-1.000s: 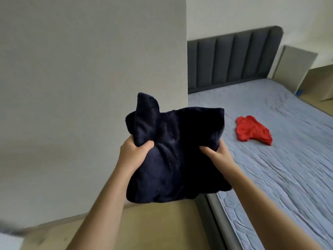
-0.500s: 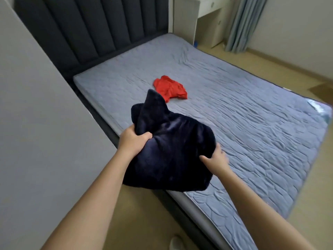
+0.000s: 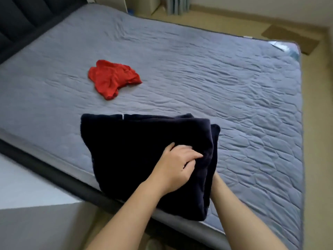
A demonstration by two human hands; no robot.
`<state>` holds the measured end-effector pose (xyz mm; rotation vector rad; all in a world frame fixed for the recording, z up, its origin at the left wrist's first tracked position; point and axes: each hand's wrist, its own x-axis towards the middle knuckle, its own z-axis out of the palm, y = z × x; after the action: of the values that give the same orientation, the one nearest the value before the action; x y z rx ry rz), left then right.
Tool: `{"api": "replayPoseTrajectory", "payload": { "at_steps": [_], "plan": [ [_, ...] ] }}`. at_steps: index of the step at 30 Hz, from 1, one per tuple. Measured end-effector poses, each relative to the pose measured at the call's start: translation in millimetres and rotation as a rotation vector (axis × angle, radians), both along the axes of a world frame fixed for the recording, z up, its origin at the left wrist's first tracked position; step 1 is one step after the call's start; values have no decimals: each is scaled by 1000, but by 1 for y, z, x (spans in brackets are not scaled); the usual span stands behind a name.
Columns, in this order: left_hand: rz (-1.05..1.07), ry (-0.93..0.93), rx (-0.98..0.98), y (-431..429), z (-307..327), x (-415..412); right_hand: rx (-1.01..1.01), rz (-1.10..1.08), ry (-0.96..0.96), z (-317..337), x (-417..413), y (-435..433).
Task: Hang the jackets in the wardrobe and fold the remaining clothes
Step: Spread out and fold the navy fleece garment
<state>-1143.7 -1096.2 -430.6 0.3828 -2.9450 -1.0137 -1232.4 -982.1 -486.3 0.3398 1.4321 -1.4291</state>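
Head view: the folded dark navy fleece garment has come down onto the near edge of the grey quilted bed, its lower part overhanging. This looks like setting down a finished fold. The left hand lies on top, fingers curled into the fleece. The right hand is hidden under the cloth, so its grip cannot be told. Half a second earlier both hands held the bundle in the air. The crumpled red cloth garment has not moved and likely comes next.
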Motion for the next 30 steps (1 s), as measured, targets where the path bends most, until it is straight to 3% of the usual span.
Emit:
{"api": "replayPoseTrajectory", "payload": {
  "at_steps": [3, 5, 7, 10, 13, 16, 18, 21, 25, 27, 30],
  "plan": [
    [-275, -293, 63, 46, -129, -13, 157, -242, -94, -98, -18, 70],
    [-368, -372, -25, 70, -193, -9, 395, -320, 11, -154, -28, 117],
    [-364, -316, -167, 76, -229, -1, 568, -213, 201, -181, -32, 140],
    [-289, -178, -274, 53, -245, 8, 548, -100, 494, -186, -34, 122],
    [-199, -137, -369, 10, -250, 12, 432, -44, 591, -183, -37, 70],
    [116, -294, -418, -31, -253, 12, 505, 87, 499, -191, -48, 29],
    [256, -377, -392, -52, -258, 6, 590, 57, 592, -195, -57, 22],
    [197, -370, -392, -72, -272, -10, 569, -81, 824, -198, -57, 29],
    [210, -532, -366, -72, -302, -16, 788, 55, 700, -226, -49, 33],
    [261, -510, -398, -70, -302, -17, 947, 193, 913, -222, -52, 22],
    [252, -212, -473, -69, -284, -23, 945, 415, 1406, -202, -53, 4]
  ]
}}
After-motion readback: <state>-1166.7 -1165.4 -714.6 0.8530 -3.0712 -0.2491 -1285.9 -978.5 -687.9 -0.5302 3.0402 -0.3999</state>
